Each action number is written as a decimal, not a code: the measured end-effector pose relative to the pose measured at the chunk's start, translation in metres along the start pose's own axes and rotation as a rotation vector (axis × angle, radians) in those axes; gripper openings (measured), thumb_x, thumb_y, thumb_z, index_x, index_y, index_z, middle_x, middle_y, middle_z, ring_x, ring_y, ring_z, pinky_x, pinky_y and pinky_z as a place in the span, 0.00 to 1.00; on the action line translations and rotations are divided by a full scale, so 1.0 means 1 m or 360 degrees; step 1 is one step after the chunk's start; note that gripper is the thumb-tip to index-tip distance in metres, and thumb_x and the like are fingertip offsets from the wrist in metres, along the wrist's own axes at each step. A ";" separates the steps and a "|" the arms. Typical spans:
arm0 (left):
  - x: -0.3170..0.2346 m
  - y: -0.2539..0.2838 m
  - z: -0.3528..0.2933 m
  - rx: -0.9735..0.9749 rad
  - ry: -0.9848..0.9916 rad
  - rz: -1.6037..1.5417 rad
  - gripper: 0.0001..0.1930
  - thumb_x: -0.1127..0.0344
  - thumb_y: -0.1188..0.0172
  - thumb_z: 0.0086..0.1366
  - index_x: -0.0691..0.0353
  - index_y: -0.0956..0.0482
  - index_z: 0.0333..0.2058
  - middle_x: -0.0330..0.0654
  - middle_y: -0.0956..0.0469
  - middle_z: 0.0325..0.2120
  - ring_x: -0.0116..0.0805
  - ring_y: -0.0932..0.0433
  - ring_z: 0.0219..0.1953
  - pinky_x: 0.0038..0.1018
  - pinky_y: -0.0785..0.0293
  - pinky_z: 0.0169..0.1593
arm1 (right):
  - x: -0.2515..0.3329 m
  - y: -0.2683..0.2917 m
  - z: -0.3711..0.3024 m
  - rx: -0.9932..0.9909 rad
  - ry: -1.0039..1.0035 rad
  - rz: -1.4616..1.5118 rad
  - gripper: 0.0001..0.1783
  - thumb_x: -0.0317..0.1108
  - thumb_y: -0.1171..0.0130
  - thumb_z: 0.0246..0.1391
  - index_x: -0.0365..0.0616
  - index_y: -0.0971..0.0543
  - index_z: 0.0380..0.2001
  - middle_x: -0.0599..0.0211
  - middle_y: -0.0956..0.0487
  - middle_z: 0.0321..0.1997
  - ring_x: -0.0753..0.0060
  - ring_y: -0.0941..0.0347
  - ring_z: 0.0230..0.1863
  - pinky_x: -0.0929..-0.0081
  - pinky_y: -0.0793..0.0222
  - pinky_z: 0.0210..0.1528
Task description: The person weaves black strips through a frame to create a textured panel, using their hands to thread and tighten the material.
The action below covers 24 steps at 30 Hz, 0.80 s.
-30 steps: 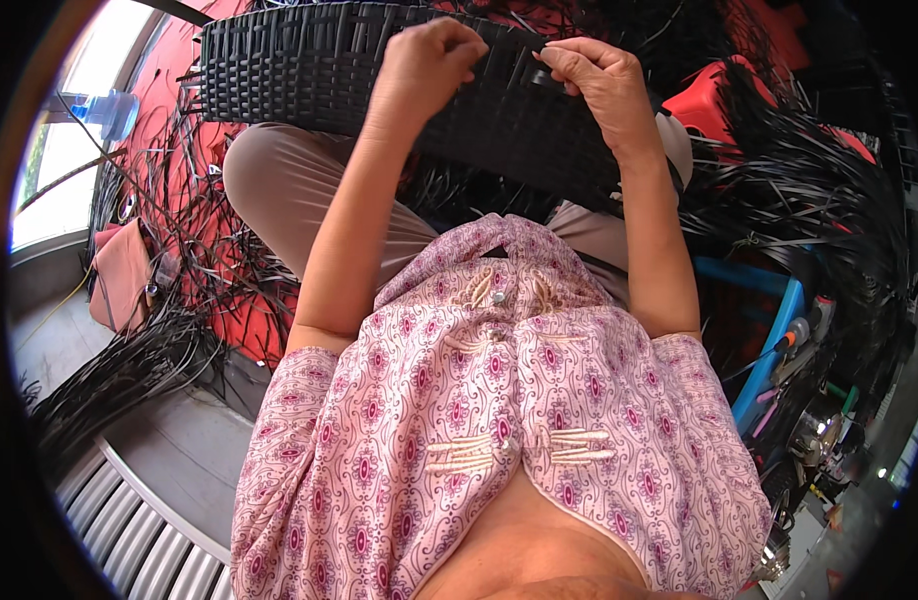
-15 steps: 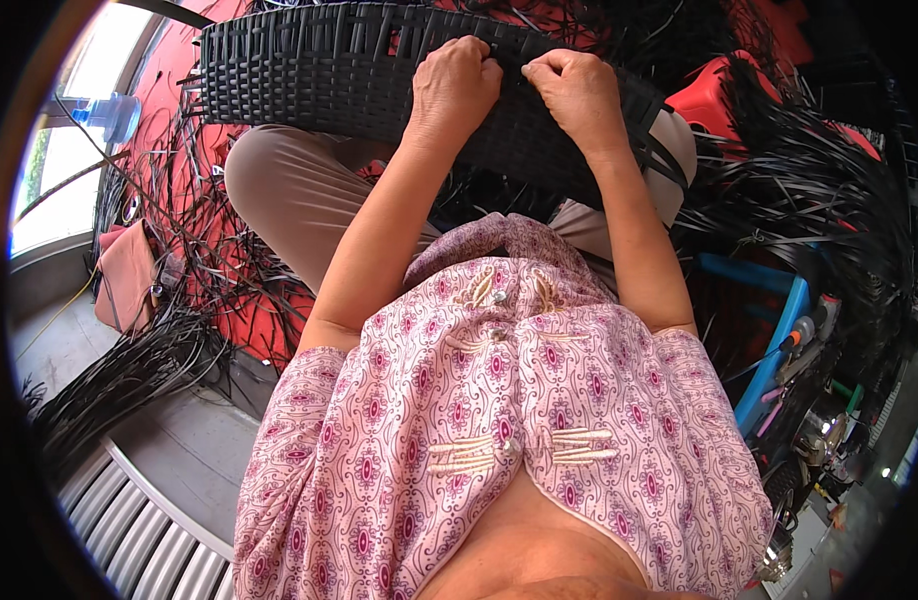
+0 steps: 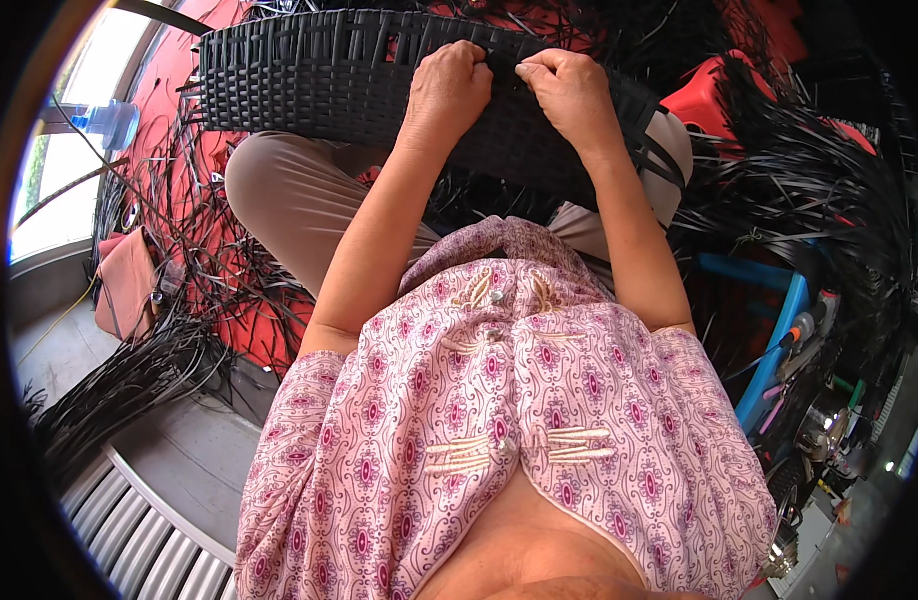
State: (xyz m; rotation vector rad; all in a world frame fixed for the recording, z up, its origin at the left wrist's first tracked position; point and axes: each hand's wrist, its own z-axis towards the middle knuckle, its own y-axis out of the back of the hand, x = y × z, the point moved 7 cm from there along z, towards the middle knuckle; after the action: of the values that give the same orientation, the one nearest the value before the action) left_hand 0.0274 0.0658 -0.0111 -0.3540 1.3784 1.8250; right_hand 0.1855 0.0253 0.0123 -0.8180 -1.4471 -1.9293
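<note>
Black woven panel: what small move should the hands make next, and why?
Perhaps steady the black panel with the left hand and press its weave tighter with the right hand: both curl close together over it, and its upper weave shows gaps.

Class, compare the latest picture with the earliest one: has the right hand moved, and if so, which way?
Yes. The right hand has shifted to the left, widening its gap from the red plastic object on its right.
</note>
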 end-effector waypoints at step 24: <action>0.015 0.006 0.006 0.0447 0.0284 -0.0396 0.13 0.65 0.36 0.62 0.68 0.20 0.41 0.43 0.17 0.29 0.28 0.16 0.29 0.25 0.23 0.34 | 0.009 -0.022 0.001 -0.0117 0.0166 -0.0565 0.11 0.40 0.37 0.54 0.44 0.15 0.29 0.56 0.17 0.27 0.51 0.19 0.33 0.60 0.23 0.37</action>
State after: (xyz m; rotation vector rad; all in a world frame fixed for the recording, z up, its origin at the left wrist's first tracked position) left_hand 0.0147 0.0773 -0.0147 -0.5246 1.6109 1.4032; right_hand 0.1633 0.0310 0.0060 -0.5060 -1.5460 -2.2612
